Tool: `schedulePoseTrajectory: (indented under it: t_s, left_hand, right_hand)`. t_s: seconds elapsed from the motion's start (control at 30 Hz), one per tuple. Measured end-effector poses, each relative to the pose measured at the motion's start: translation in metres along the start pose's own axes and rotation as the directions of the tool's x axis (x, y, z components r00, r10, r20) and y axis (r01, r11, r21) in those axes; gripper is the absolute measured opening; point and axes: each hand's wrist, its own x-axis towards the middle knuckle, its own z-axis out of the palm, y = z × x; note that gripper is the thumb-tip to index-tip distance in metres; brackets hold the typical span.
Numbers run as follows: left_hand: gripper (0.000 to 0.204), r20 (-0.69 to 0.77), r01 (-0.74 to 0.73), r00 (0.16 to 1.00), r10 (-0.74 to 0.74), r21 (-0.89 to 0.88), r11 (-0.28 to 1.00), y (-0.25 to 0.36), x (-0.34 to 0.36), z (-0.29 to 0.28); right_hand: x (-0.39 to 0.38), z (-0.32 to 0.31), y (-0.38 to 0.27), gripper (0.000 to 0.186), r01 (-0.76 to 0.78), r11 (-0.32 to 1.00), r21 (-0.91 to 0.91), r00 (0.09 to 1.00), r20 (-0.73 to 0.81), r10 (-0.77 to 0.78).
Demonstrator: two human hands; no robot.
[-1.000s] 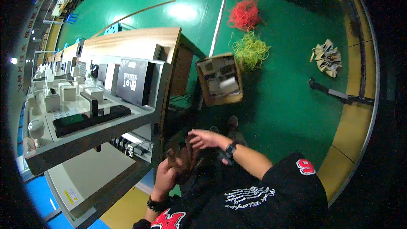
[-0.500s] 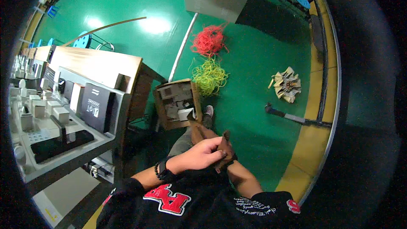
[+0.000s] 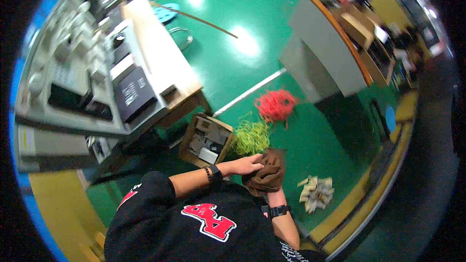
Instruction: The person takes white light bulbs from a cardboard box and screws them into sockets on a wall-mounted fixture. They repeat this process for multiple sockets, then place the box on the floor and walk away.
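A dark brown cloth (image 3: 266,174) is bunched up in front of my chest. My left hand (image 3: 248,165) grips its left side, with the thumb and fingers pressed against the fabric. My right hand (image 3: 274,196) comes up from below on the right. The cloth covers its fingers, so I cannot see how they are placed; only the lower hand and wrist show. Just beyond the cloth on the floor lies a tangled heap of yellow-green strips (image 3: 251,138).
A cardboard box (image 3: 187,146) with small items stands left of the strips. Red strips (image 3: 275,105) lie farther off, crumpled beige material (image 3: 316,195) to the right. A wooden table (image 3: 162,51) and a grey bench with devices run along the left; a grey cabinet (image 3: 315,65) stands ahead.
The view has turned and tilted, bringing the cabinet and shelf items in. The cloth, earlier hanging toward the box, is now gathered into a bunch over my right hand.
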Motion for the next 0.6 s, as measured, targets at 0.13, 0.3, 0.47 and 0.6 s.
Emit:
schedulePoseTrajectory:
  t_s: [0.13,0.3,0.47,0.6]
  left_hand:
    - [0.046,-0.268,-0.003,0.963,-0.012,-0.057,0.998,0.012,0.026,0.001]
    - [0.047,-0.482,-0.006,0.875,-0.036,-0.086,0.996,0.03,0.072,0.028]
    - [0.044,-0.345,0.085,0.937,0.052,0.371,0.925,0.036,0.094,0.068]
    - [0.046,-0.532,0.167,0.847,0.02,0.3,0.939,0.01,0.055,0.032]
  right_hand:
    - [0.049,-0.035,-0.031,0.058,0.078,0.887,-0.454,0.961,0.271,0.055]
    - [0.069,-0.065,-0.108,0.041,-0.543,0.837,0.068,0.835,0.149,0.529]
    - [0.121,-0.127,-0.109,0.038,-0.585,0.779,-0.228,0.642,0.457,0.616]
    - [0.144,-0.184,-0.125,0.044,-0.649,0.759,-0.056,0.701,0.344,0.625]
